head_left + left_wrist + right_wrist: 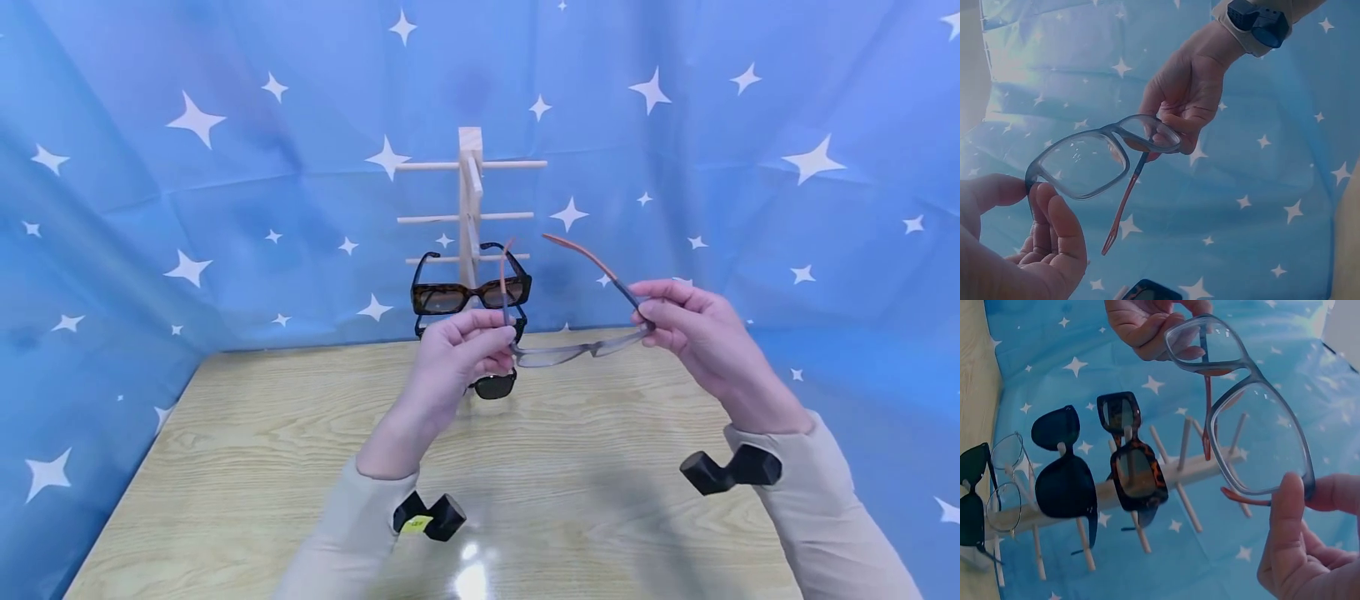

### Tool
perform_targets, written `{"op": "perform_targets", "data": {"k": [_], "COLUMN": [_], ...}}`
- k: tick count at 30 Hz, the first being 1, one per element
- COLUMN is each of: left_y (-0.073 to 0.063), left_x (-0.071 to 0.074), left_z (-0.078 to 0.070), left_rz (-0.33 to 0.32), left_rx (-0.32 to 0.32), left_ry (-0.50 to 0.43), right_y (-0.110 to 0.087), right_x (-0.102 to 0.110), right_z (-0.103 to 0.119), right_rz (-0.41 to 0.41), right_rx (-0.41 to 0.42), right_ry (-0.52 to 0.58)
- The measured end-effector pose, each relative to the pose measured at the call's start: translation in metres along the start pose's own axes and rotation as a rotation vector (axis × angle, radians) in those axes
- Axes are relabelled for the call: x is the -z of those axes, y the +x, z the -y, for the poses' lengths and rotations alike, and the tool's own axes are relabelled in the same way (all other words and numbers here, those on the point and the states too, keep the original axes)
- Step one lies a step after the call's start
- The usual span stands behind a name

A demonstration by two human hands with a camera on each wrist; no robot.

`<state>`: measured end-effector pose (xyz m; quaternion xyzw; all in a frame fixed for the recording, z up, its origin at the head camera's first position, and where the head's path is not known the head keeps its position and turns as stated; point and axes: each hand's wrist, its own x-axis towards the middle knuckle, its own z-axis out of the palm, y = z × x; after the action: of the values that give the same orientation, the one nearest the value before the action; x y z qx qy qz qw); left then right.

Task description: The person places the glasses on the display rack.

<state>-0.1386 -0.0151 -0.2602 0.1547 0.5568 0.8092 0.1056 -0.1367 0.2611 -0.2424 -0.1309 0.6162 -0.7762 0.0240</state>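
A pair of clear-lensed eyeglasses [555, 356] with a grey frame and orange temple tips is held up between both hands, temples unfolded and pointing toward the rack. My left hand [467, 354] pinches one hinge corner between thumb and fingers; my right hand [693, 337] pinches the opposite corner the same way. Behind them stands a wooden eyewear rack [470, 142] with thin crossbars. Tortoiseshell sunglasses [1138, 475] sit on it, with black sunglasses [1066, 462] below. In the head view my left hand hides part of the lower rack.
Wire-rimmed glasses [1005, 506] and another dark pair of sunglasses [971, 500] hang at the rack's lower end. Three upper crossbars show above the tortoiseshell pair. The rack is on a wood-grain table [247, 467], before a blue star-printed curtain [300, 208].
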Motion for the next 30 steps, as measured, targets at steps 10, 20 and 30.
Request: {"op": "perform_targets", "data": {"k": [10,20,30], "left_y": [-0.001,0.01,0.024], "left_x": [0.017,0.035,0.048], "left_z": [-0.016,-0.03,-0.038], "left_rz": [-0.078,-0.144,-0.173], "left_rx": [-0.031,-0.053,-0.029], "left_ry": [-0.045,-0.071,-0.126], "right_y": [0.028,0.057,0.076], "right_x": [-0.024,-0.045,-0.054], "right_z": [0.003,0.004,-0.004], "right_rz": [-0.025,-0.062,-0.107], "right_rx": [0.011,-0.027,-0.012], "right_ry": [-0.042,-0.051,-0.034]}}
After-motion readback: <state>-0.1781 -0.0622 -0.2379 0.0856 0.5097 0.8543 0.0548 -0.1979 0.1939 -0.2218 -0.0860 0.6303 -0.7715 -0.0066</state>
